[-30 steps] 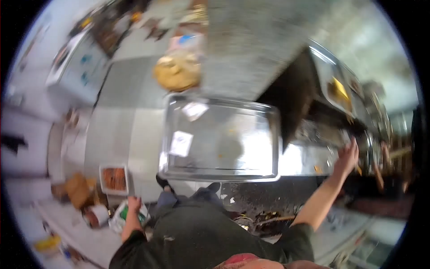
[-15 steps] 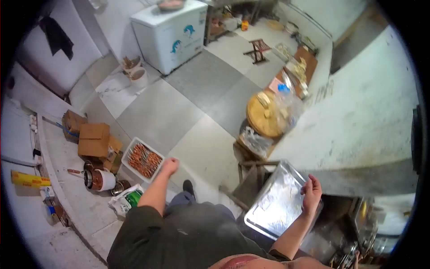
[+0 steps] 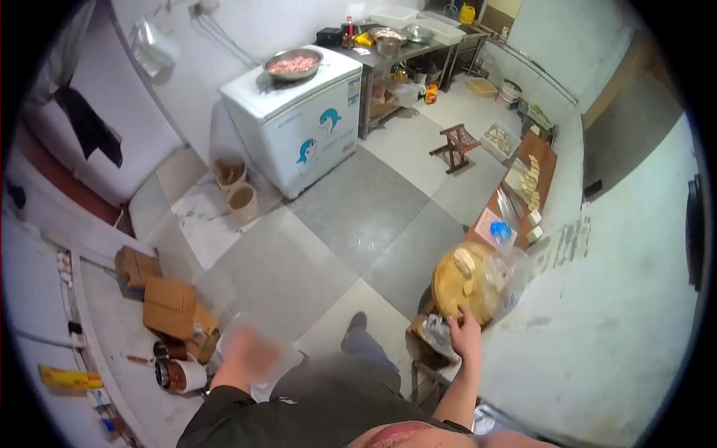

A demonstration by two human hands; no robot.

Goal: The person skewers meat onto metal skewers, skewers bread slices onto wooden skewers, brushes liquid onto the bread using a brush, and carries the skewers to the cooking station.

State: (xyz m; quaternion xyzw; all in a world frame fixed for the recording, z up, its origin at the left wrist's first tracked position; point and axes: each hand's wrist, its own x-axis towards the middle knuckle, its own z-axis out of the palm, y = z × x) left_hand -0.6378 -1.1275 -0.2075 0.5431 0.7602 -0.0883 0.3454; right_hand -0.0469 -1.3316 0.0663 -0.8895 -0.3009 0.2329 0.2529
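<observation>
My left hand (image 3: 252, 354) is smeared by motion at the lower left, over a pale container (image 3: 281, 375) of which little shows; its fingers cannot be made out. On the right, my right hand (image 3: 464, 333) has its fingers partly bent and apart, with nothing seen in it. Its fingertips are at the near edge of a round wooden board (image 3: 450, 287). Pale pieces of food (image 3: 464, 261) lie on that board, beside a clear plastic bag (image 3: 509, 278).
A white chest freezer (image 3: 299, 123) carries a metal bowl of meat (image 3: 293, 66). A folding stool (image 3: 455, 146) stands on the tiled floor. Cardboard boxes (image 3: 169, 305) and a white pot (image 3: 185, 375) are at the left. A long board (image 3: 532, 175) runs along the right wall.
The view has swung forward to the room. My right hand has moved from above the metal tray to the round board's edge. The skewers in the white container are now hidden by my blurred left hand.
</observation>
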